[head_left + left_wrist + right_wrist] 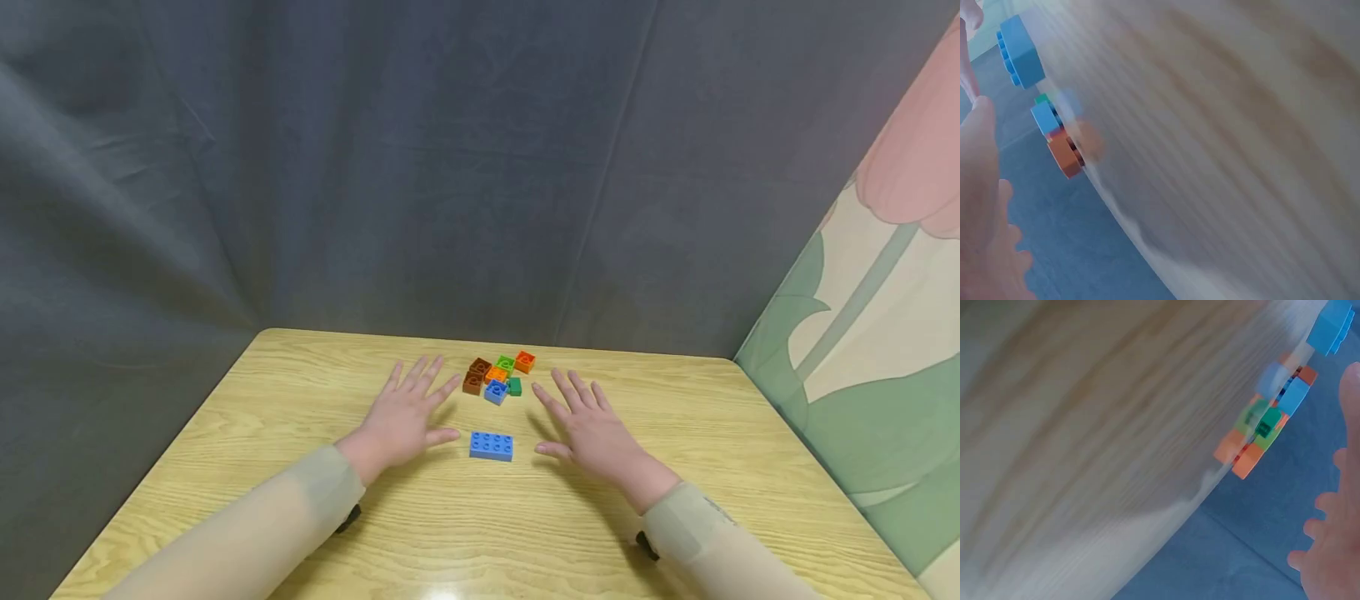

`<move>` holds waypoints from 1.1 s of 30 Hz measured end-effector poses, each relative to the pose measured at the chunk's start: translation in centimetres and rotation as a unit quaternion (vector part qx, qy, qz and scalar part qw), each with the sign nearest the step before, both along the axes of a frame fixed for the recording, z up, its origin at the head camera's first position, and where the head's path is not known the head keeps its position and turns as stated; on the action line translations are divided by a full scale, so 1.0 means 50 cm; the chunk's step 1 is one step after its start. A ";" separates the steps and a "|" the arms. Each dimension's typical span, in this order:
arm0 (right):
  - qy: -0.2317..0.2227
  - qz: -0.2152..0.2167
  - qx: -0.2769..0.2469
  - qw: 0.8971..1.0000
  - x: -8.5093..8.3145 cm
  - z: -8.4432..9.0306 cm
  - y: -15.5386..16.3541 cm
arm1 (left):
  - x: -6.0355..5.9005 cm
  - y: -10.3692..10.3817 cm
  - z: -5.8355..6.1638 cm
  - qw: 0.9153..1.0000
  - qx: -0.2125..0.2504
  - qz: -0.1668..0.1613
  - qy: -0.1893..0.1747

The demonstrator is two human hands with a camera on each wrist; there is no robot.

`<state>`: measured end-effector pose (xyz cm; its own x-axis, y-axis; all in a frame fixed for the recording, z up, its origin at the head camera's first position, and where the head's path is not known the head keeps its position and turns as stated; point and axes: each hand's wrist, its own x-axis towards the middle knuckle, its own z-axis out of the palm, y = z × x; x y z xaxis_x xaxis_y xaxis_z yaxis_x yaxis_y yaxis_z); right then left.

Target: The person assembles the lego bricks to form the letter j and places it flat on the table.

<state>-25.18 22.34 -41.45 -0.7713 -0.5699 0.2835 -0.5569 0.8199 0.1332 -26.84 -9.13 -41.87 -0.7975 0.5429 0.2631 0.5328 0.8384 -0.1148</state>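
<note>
A: How are the hands found?

B: The left hand [405,417] is laid palm down on the table [225,467], fingers spread and straight; nothing is held. The right hand [588,429] is placed likewise, fingers spread, nothing gripped.

A: And the bricks?

B: A long blue brick [491,446] is seen lying flat between the two hands, near both thumbs but touched by neither. A cluster of small bricks [498,375] is found farther back, just beyond the fingertips: brown bricks on the left, an orange brick [525,361] at the far right, a green brick [514,386] and a small blue brick [495,392] on the near side.

A: Surroundings?

B: A grey curtain [375,167] is noted behind the table, and a floral cloth [885,317] at the right.
</note>
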 end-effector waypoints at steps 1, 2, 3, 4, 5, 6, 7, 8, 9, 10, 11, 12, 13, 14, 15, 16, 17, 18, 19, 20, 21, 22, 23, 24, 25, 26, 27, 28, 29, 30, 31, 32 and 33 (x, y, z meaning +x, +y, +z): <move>-0.005 0.001 -0.004 1.000 0.000 0.000 -0.003 | 0.001 0.003 0.000 1.000 0.003 0.000 -0.006; -0.011 0.000 -0.007 1.000 -0.001 0.000 -0.006 | 0.002 0.007 -0.001 1.000 0.003 -0.001 -0.011; -0.016 -0.001 -0.009 1.000 -0.001 0.000 -0.010 | 0.003 0.010 -0.001 1.000 0.002 -0.003 -0.018; -0.020 -0.001 -0.014 1.000 -0.001 0.000 -0.013 | 0.004 0.014 -0.001 1.000 0.002 -0.006 -0.025; -0.027 -0.002 -0.018 0.999 -0.001 0.001 -0.016 | 0.006 0.018 0.000 0.999 0.003 -0.010 -0.033; -0.035 -0.003 -0.022 0.999 -0.002 0.001 -0.019 | 0.007 0.022 0.000 0.999 0.003 -0.015 -0.042; -0.042 -0.005 -0.025 0.999 -0.003 0.001 -0.022 | 0.008 0.026 0.000 0.999 0.003 -0.020 -0.050; -0.050 -0.006 -0.028 0.998 -0.004 0.000 -0.025 | 0.009 0.031 0.000 0.998 0.005 -0.024 -0.059; -0.058 -0.007 -0.029 0.998 -0.005 0.000 -0.028 | 0.011 0.036 0.001 0.997 0.006 -0.027 -0.068; -0.066 -0.008 -0.030 0.997 -0.007 0.000 -0.031 | 0.013 0.041 0.003 0.997 0.007 -0.031 -0.076; -0.076 -0.012 -0.030 0.997 -0.008 0.000 -0.034 | 0.014 0.046 0.005 0.996 0.008 -0.031 -0.084; -0.083 -0.014 -0.029 0.996 -0.010 0.000 -0.037 | 0.015 0.050 0.005 0.995 0.008 -0.032 -0.090; -0.092 -0.015 -0.032 0.995 -0.011 0.001 -0.040 | 0.016 0.055 0.005 0.995 0.011 -0.034 -0.095; -0.100 -0.017 -0.033 0.994 -0.012 0.002 -0.043 | 0.016 0.059 0.005 0.994 0.012 -0.036 -0.099; -0.106 -0.019 -0.034 0.994 -0.014 0.002 -0.046 | 0.017 0.063 0.006 0.994 0.013 -0.040 -0.102; -0.110 -0.020 -0.036 0.993 -0.016 0.003 -0.049 | 0.018 0.067 0.007 0.994 0.016 -0.045 -0.103; -0.114 -0.020 -0.040 0.992 -0.018 0.003 -0.051 | 0.018 0.071 0.007 0.993 0.018 -0.050 -0.102; -0.116 -0.019 -0.041 0.992 -0.020 0.003 -0.053 | 0.018 0.074 0.007 0.993 0.018 -0.056 -0.101; -0.118 -0.019 -0.045 0.992 -0.023 0.004 -0.056 | 0.019 0.077 0.008 0.993 0.018 -0.062 -0.099; -0.118 -0.019 -0.044 0.992 -0.027 0.003 -0.058 | 0.020 0.081 0.010 0.993 0.017 -0.067 -0.098; -0.119 -0.018 -0.045 0.992 -0.031 0.002 -0.060 | 0.022 0.084 0.013 0.993 0.014 -0.070 -0.098; -0.120 -0.018 -0.047 0.991 -0.034 0.002 -0.062 | 0.023 0.087 0.015 0.992 0.011 -0.073 -0.098; -0.122 -0.018 -0.049 0.991 -0.038 0.001 -0.065 | 0.025 0.090 0.017 0.992 0.008 -0.075 -0.099; -0.122 -0.018 -0.052 0.991 -0.041 0.000 -0.067 | 0.025 0.092 0.018 0.992 0.005 -0.076 -0.101; -0.123 -0.017 -0.057 0.991 -0.044 0.001 -0.070 | 0.026 0.095 0.019 0.992 0.003 -0.077 -0.103; -0.122 -0.016 -0.061 0.991 -0.048 0.001 -0.073 | 0.026 0.097 0.020 0.991 0.002 -0.079 -0.105; -0.120 -0.016 -0.067 0.990 -0.051 0.002 -0.076 | 0.027 0.098 0.020 0.991 0.000 -0.081 -0.107; -0.117 -0.017 -0.070 0.991 -0.054 0.001 -0.079 | 0.026 0.100 0.019 0.991 -0.001 -0.083 -0.108; -0.117 -0.017 -0.078 0.990 -0.058 0.002 -0.083 | 0.024 0.101 0.017 0.991 -0.003 -0.084 -0.108; -0.120 -0.018 -0.086 0.989 -0.061 0.003 -0.087 | 0.023 0.102 0.015 0.990 -0.004 -0.086 -0.108; -0.125 -0.022 -0.093 0.988 -0.064 0.004 -0.092 | 0.022 0.103 0.014 0.990 -0.005 -0.086 -0.109; -0.131 -0.026 -0.101 0.986 -0.068 0.004 -0.096 | 0.021 0.103 0.012 0.990 -0.007 -0.087 -0.109; -0.138 -0.031 -0.110 0.984 -0.072 0.005 -0.101 | 0.020 0.104 0.011 0.990 -0.008 -0.088 -0.108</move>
